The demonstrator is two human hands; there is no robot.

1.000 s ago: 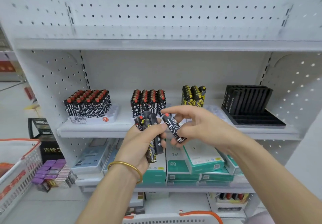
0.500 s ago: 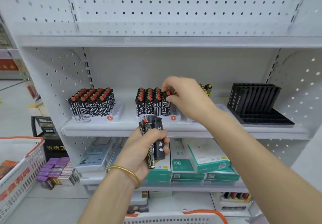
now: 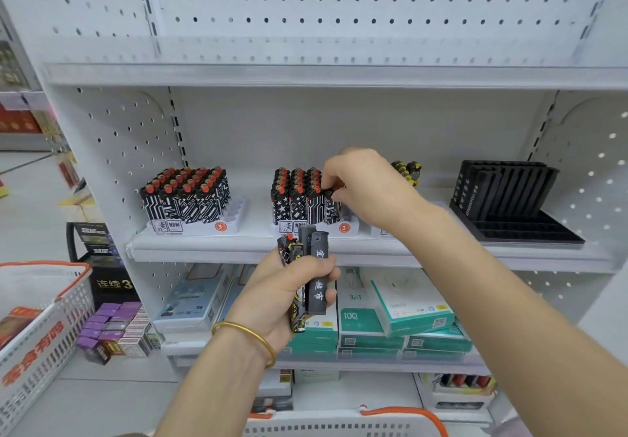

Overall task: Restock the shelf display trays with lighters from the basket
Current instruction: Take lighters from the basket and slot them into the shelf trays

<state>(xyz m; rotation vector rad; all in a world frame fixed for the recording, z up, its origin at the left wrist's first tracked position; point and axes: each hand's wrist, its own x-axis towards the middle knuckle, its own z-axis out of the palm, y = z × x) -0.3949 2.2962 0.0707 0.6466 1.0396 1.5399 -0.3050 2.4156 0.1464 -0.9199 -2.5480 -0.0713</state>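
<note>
Right hand (image 3: 367, 192) has risen to the front-right corner of the middle tray (image 3: 350, 227), pinching a lighter (image 3: 332, 210) and half hiding yellow lighters (image 3: 407, 171); left hand (image 3: 278, 297) grips spare lighters (image 3: 317, 287).

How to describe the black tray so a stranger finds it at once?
Find the white shelf carrying the lighters. The black tray sits at its right end. The other trays are white; only this one is black, with black lighters at its back.

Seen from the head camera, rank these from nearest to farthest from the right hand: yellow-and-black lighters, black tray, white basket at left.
1. Yellow-and-black lighters, just right of the right hand, which pinches a red-capped lighter.
2. Black tray, right end of the shelf.
3. White basket, far left, off the shelf.
</note>
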